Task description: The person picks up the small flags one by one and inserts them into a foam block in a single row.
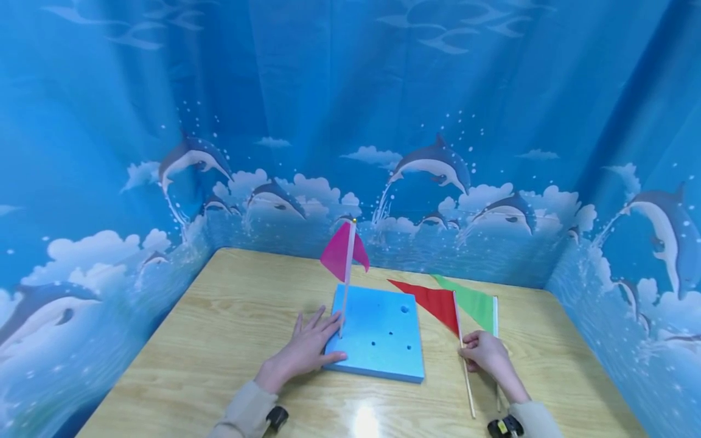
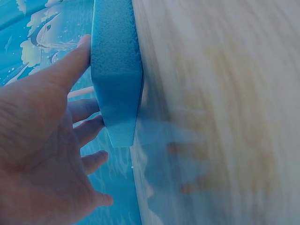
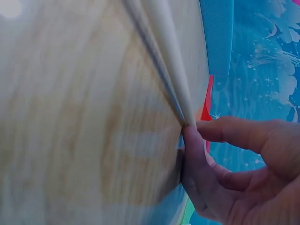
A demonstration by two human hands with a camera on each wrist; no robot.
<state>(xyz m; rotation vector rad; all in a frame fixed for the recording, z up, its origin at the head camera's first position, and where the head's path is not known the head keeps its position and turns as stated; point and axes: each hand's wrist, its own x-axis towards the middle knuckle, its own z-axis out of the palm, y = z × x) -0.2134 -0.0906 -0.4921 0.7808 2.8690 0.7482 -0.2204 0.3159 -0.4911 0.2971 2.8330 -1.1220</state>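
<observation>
A blue foam block [image 1: 378, 331] with several holes lies on the table, and a magenta flag [image 1: 338, 252] stands upright in it near its left edge. My left hand [image 1: 306, 350] rests on the block's left side with fingers spread, beside the flag's stick; the left wrist view shows the thumb along the foam block [image 2: 116, 70]. To the right of the block, my right hand [image 1: 484, 353] pinches the stick of a red flag [image 1: 435, 302]. The right wrist view has that wooden stick [image 3: 171, 56] between thumb and fingertips, close to the tabletop.
A green flag [image 1: 475, 302] lies on the table just beyond the right hand, partly behind the red one. The wooden table [image 1: 181, 340] is bordered at the back and sides by a blue dolphin-print curtain [image 1: 328, 152].
</observation>
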